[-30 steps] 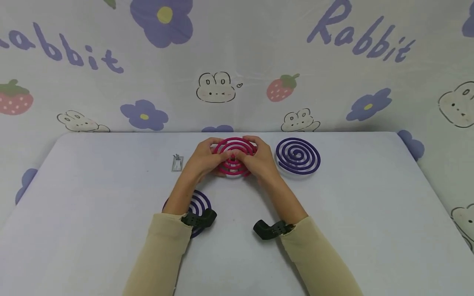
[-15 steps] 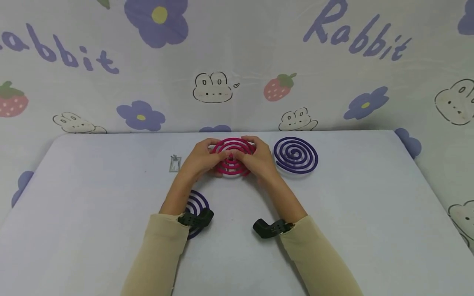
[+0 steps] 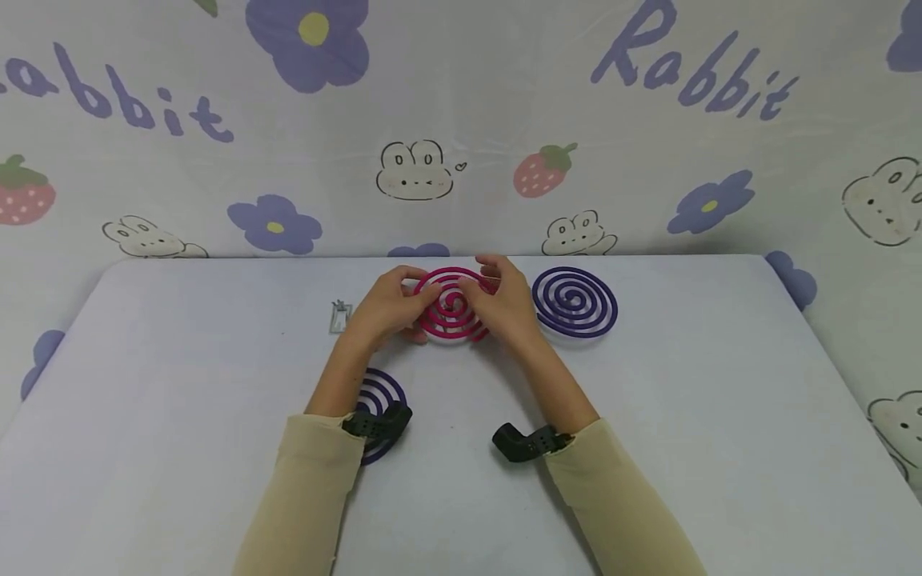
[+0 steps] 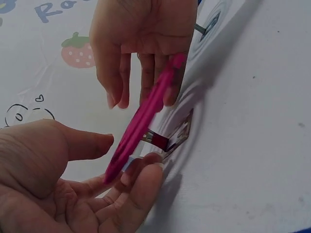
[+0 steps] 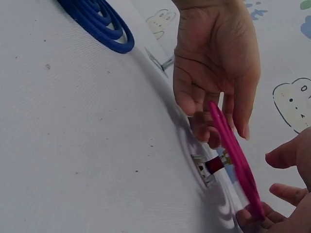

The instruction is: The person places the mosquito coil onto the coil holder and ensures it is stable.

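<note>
The pink coil (image 3: 455, 302) is between the left hand (image 3: 392, 304) and right hand (image 3: 510, 304), flat face up, above a short post (image 4: 158, 140). Edge-on, its long line runs from one hand to the other; its outer end lies beside the right hand's heel. Each hand's thumb and fingers stand apart around the rim. A purple coil (image 3: 573, 301) lies just beyond the right hand.

Bright pink spiral coil (image 3: 454, 302), roughly level, outer end at near right, raised above tabletop (image 3: 648, 440) at far middle, small metal stand (image 4: 158, 140) beneath.
</note>
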A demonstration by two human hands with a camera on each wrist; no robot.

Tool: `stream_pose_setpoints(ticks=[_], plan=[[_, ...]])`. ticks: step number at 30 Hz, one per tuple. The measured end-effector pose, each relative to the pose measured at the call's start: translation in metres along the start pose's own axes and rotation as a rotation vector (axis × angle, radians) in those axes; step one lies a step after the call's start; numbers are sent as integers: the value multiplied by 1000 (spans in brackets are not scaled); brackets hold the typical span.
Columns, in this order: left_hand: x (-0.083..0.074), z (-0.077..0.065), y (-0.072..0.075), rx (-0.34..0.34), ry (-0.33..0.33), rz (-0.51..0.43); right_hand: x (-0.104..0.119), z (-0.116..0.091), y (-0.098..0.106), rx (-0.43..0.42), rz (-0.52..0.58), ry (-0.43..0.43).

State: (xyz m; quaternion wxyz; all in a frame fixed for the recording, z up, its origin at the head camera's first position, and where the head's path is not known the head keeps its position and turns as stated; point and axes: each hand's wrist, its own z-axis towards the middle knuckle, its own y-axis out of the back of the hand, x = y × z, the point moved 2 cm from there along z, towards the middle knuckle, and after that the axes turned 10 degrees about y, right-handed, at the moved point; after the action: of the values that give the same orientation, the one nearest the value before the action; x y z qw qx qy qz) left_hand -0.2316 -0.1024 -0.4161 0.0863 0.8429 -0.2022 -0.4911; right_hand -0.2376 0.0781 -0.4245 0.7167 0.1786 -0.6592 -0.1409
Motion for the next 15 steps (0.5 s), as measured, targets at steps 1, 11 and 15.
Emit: stream_pose_setpoints(ticks=[1,11,15], plan=[[0,-1,2,-8,-2,19,2,0,1,5,-8,8],[-1,-16,13,-175,22,347,17,-2,7,28,29,81],[-8,-26,12,-226,-3,473,22,-4,15,-4,21,129]])
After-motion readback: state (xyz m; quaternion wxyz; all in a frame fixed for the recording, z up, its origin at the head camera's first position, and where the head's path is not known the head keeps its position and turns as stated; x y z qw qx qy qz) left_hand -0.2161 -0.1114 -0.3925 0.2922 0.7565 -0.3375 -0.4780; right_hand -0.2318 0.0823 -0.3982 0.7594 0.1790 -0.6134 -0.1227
